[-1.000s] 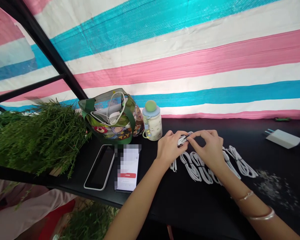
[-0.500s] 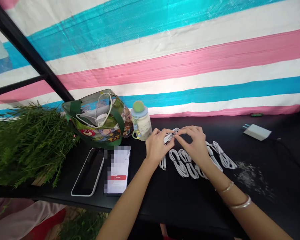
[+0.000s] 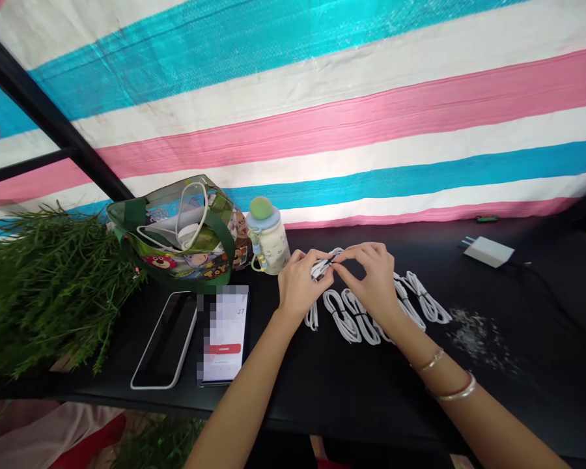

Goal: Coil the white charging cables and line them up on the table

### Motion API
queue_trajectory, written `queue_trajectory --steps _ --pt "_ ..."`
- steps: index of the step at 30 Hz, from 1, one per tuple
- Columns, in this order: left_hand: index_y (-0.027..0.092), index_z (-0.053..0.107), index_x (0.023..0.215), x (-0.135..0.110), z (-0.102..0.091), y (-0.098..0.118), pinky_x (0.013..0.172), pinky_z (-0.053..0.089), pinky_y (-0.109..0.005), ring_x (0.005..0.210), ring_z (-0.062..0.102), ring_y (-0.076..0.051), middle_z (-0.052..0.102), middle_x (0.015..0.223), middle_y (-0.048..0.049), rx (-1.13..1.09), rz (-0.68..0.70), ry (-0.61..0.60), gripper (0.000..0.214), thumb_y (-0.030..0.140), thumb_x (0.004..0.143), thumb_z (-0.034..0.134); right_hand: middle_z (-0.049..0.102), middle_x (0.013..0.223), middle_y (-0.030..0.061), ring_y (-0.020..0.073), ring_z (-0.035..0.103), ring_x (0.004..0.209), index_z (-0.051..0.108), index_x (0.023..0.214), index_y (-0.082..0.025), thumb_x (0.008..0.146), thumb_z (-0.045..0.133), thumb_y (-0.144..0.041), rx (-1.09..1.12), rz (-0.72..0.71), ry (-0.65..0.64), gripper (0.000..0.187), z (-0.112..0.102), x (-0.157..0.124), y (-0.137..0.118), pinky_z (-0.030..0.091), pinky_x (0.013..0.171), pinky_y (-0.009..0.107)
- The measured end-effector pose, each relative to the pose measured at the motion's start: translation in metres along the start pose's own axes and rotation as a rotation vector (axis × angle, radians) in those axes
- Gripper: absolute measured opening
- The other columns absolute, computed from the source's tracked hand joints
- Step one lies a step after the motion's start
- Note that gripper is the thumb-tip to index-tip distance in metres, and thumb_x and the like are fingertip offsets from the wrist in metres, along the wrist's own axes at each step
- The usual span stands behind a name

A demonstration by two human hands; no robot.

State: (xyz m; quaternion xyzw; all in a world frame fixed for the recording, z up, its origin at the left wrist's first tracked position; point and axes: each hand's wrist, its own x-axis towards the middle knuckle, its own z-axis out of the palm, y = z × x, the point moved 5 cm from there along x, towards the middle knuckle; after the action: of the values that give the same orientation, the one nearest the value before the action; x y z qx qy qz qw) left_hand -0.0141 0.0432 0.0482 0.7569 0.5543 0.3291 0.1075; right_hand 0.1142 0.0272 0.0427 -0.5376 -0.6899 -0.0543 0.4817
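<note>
My left hand point(image 3: 299, 286) is closed round a coiled white cable point(image 3: 323, 263) held just above the black table point(image 3: 351, 391). My right hand point(image 3: 375, 280) pinches the same bundle from the right, its fingertips at a thin dark tie around the coil. Below and to the right of my hands, several more bundled white cables point(image 3: 366, 316) lie side by side in a row on the table, some partly hidden under my right wrist. Two bangles sit on my right forearm.
Left of my hands lie a phone with a lit screen point(image 3: 224, 335) and a white-cased phone point(image 3: 165, 340). Behind them stand a cartoon-print bag point(image 3: 185, 251) and a small bottle point(image 3: 268, 236). Green foliage point(image 3: 43, 286) fills the left; a white charger point(image 3: 488, 251) and scattered crumbs point(image 3: 478, 335) lie right.
Only the view has drifted, so everything sits a little further left in the picture. Both hands stay on the same cable bundle, fingers working at its tie.
</note>
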Motion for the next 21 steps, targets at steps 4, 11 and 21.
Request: queue_trajectory --steps 4,11,21 --pt "0.026 0.067 0.094 0.0 0.0 0.001 0.061 0.045 -0.023 0.08 0.056 -0.016 0.068 0.075 0.0029 0.02 0.01 -0.012 0.018 0.022 0.077 0.062 0.068 0.077 0.0019 0.0245 0.055 0.084 0.064 0.073 -0.026 0.081 0.056 -0.025 -0.01 -0.039 0.0 0.011 -0.001 0.0 -0.002 0.034 0.075 0.038" --pt "0.027 0.067 0.092 -0.001 0.001 0.0 0.06 0.044 -0.021 0.085 0.055 -0.017 0.062 0.068 0.0019 0.079 0.074 0.006 0.016 0.024 0.078 0.061 0.067 0.078 0.0017 0.0242 0.055 0.084 0.061 0.069 -0.025 0.078 0.057 -0.024 0.014 0.001 -0.035 0.011 0.002 -0.001 0.0 0.035 0.074 0.038" --pt "0.027 0.071 0.091 -0.003 0.001 0.002 0.065 0.041 -0.024 0.074 0.052 -0.018 0.058 0.059 0.0001 0.189 0.199 0.086 0.016 0.028 0.082 0.058 0.058 0.077 0.0034 0.0193 0.053 0.069 0.063 0.064 -0.024 0.077 0.056 -0.03 0.249 0.193 -0.113 0.016 0.009 0.0 0.013 0.04 0.06 0.033"
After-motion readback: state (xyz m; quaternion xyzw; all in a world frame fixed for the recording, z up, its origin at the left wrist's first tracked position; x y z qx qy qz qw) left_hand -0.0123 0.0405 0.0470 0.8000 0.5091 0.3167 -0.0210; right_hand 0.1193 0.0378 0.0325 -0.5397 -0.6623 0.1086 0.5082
